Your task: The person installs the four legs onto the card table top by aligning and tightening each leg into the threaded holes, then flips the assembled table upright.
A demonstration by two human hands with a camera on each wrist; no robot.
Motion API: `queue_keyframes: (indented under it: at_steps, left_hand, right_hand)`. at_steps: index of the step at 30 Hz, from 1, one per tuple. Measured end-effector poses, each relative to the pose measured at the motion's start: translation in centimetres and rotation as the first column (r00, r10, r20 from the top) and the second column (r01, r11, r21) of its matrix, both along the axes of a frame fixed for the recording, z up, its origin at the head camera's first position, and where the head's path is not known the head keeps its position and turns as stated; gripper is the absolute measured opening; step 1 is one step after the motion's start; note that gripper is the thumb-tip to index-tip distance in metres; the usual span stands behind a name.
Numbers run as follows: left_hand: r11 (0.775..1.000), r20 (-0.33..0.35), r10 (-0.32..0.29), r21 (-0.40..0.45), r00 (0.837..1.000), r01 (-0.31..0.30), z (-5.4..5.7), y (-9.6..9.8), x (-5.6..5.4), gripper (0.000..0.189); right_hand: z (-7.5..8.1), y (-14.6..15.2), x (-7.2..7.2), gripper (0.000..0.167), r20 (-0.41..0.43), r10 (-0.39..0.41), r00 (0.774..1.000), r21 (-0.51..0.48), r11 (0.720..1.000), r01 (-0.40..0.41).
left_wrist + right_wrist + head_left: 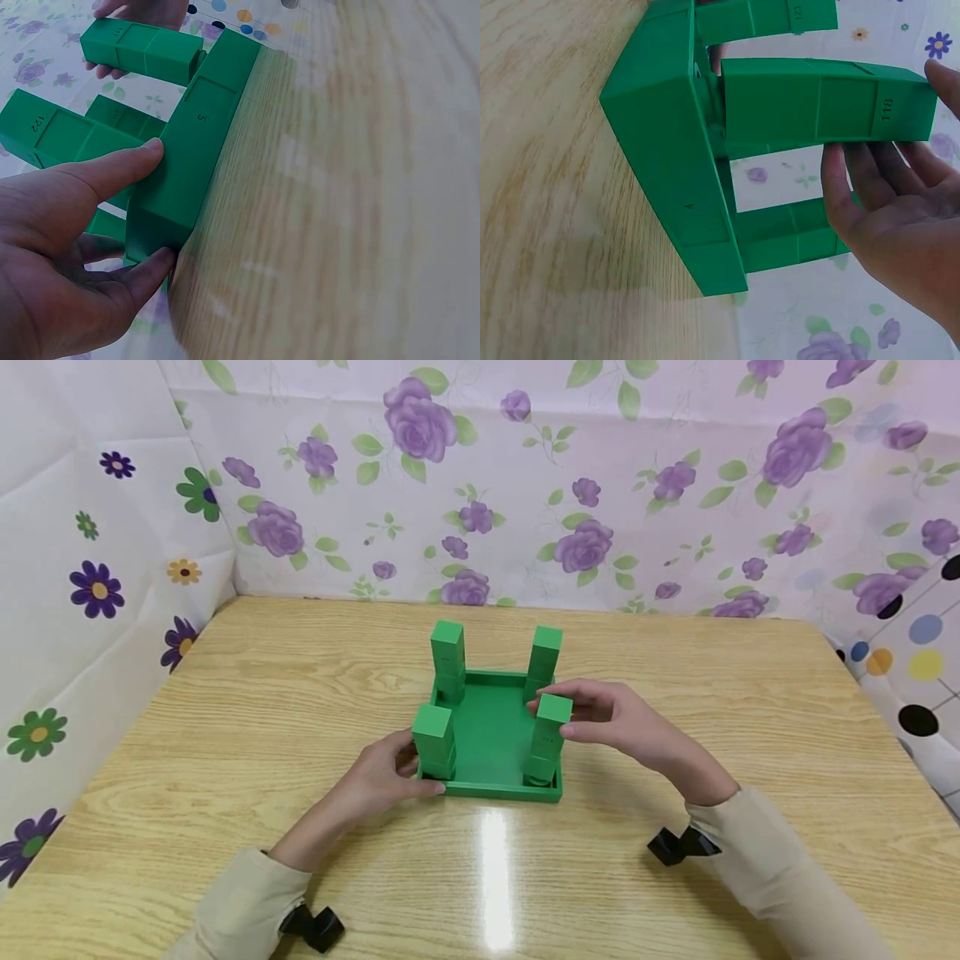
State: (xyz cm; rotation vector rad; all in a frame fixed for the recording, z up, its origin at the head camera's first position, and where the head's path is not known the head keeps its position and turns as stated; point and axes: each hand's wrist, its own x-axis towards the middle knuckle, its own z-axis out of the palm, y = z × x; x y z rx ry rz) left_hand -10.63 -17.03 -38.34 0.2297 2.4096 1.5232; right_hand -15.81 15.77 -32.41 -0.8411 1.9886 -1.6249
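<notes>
A square green tray [495, 791] with a low rim lies on the table, with a stacked green block post at each corner. My left hand [382, 772] grips the tray's near left corner, thumb on the front wall [195, 142] and fingers around the side. Beside that hand stands the near left post [433, 739]. My right hand [626, 727] holds the upper part of the near right post [817, 97], marked 118, between thumb and fingers. A rounded part shows between this post's foot and the tray. The far left post [448, 660] and far right post [544, 660] stand untouched.
The wooden table [300, 693] surrounds the tray. Behind it hangs a flowered cloth [480, 485], with another patterned cloth [75, 610] on the left and a dotted one [922, 635] on the right. Black wrist mounts [682, 846] sit on both sleeves.
</notes>
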Motion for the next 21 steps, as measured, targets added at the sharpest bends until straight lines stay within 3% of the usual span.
queue_keyframes:
  at_steps: [9,21]
  left_hand:
    - [1.000,-0.005,0.002,-0.013,1.000,-0.002,0.0,0.1,0.0,0.076]
    - [1.000,0.007,0.015,-0.018,1.000,-0.015,0.0,0.1,0.0,0.075]
  right_hand:
    - [0.2,-0.2,0.1,0.044,-0.032,-0.044,0.999,0.043,0.998,0.045]
    - [0.8,-1.1,1.5,0.048,-0.203,-0.124,0.971,0.186,0.969,0.163]
